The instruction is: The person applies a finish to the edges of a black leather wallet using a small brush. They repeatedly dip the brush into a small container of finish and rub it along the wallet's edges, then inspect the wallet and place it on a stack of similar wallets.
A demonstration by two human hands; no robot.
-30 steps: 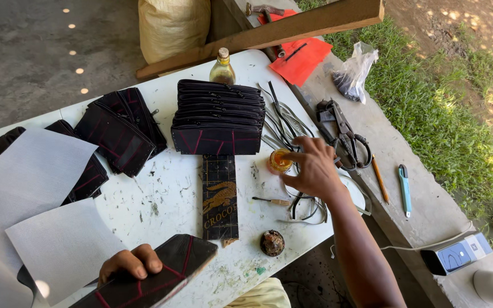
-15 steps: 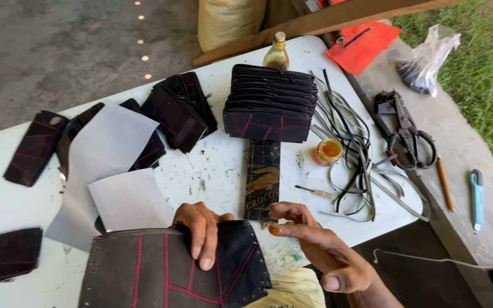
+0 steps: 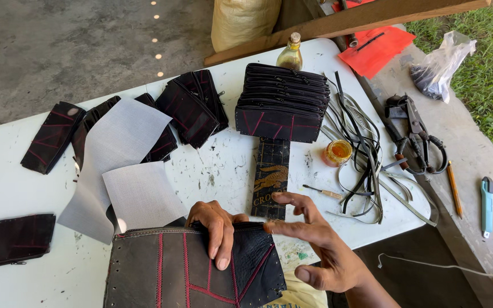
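1. A black leather pouch point(image 3: 195, 268) with red stitching is pressed flat by the left hand point(image 3: 217, 228), fingers curled over its top edge.
2. The right hand point(image 3: 315, 245) is held open, empty, just right of the pouch.
3. Beyond the pouch, a stack of pouches point(image 3: 283, 102) is seen.

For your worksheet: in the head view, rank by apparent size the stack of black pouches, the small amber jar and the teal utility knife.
1. Stack of black pouches
2. Teal utility knife
3. Small amber jar
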